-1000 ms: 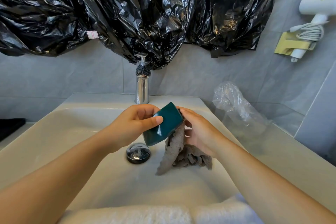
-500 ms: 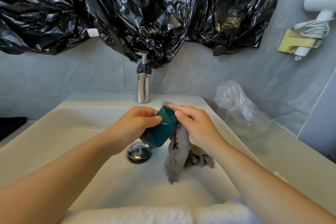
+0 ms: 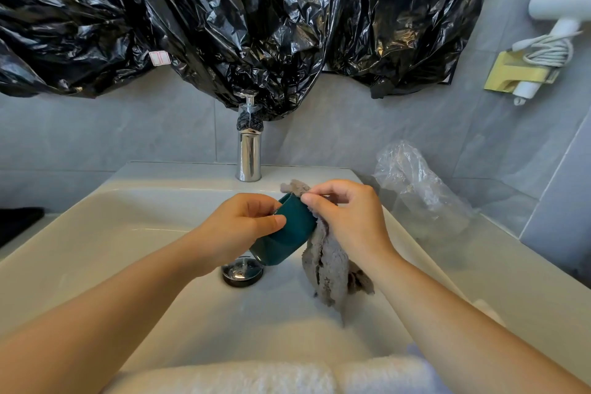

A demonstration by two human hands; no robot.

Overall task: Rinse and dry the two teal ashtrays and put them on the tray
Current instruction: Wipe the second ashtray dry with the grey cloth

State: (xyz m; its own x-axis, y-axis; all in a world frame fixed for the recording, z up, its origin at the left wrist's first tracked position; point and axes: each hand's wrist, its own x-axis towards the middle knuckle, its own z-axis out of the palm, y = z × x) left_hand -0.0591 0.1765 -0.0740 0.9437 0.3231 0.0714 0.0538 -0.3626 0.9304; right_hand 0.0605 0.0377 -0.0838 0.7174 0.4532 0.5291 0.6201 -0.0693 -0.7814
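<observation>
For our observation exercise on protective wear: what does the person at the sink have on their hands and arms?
Nothing is worn. The left hand and right hand are bare: no gloves, rings or bracelets show. The left forearm and right forearm are uncovered to the frame's edge, with no sleeve, watch or wristband.

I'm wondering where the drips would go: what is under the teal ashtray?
Below the teal ashtray sits the chrome drain plug, its far edge hidden by the ashtray. The ashtray's inside faces away and cannot be seen.
</observation>
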